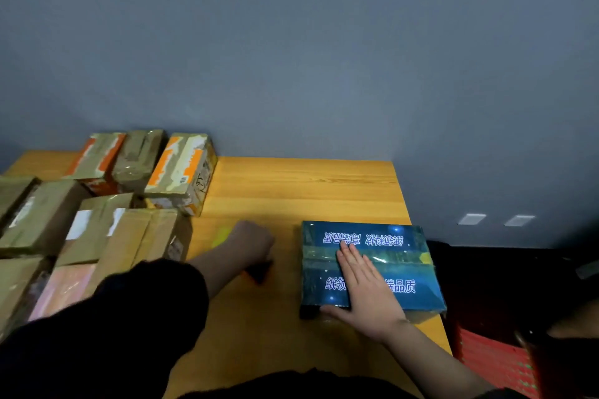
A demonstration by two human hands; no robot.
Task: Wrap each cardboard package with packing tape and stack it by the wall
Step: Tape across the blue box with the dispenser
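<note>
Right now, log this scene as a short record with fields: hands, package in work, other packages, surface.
right hand: lies flat, fingers straight, on top of the blue package
left hand: fingers curled round a dark object on the table; what it is cannot be told
blue package: printed blue box near the table's right edge, glossy tape band across its top
taped packages: brown and orange boxes clustered on the table's left side, the far ones against the wall
surface: wooden table
</note>
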